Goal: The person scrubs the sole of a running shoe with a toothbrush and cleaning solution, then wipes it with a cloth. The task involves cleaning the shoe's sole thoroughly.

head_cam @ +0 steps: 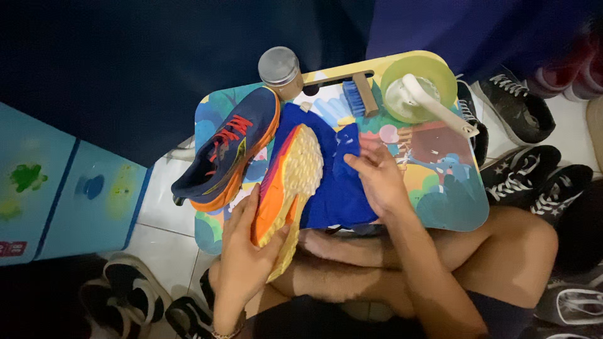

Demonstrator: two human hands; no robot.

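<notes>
Shoe cleaning session in progress here, seen from above over crossed legs. The left hand (pixel 242 251) has its fingers wrapped around the heel end of an orange and blue sneaker (pixel 290 182), tipped on its side so the pale yellow sole faces up and to the right. The right hand (pixel 375 182) has its fingers pinched into a bunch of blue cloth (pixel 339 188), which lies spread over the colourful worktop (pixel 452 201) right beside the sole, touching it.

The matching shoe (pixel 226 150) sits upright at the left edge of the worktop, red laces on top, nobody touching it. Further back there's a scrubbing brush (pixel 359 94) with blue bristles, a round jar (pixel 280 70) with a grey lid, and a green bowl (pixel 419 88) with a white-handled brush (pixel 433 103) resting across it.

Looks to me like the wiping stage: the brushes are parked and the cloth is the tool in hand. I'd guess the next move needs the cloth gathered tighter in the fingers and pressed against the sole or side rim, while the left hand keeps the shoe tilted and steady so it doesn't roll off the lap.

Black sneakers (pixel 527 176) sit scattered on the floor to the right.
</notes>
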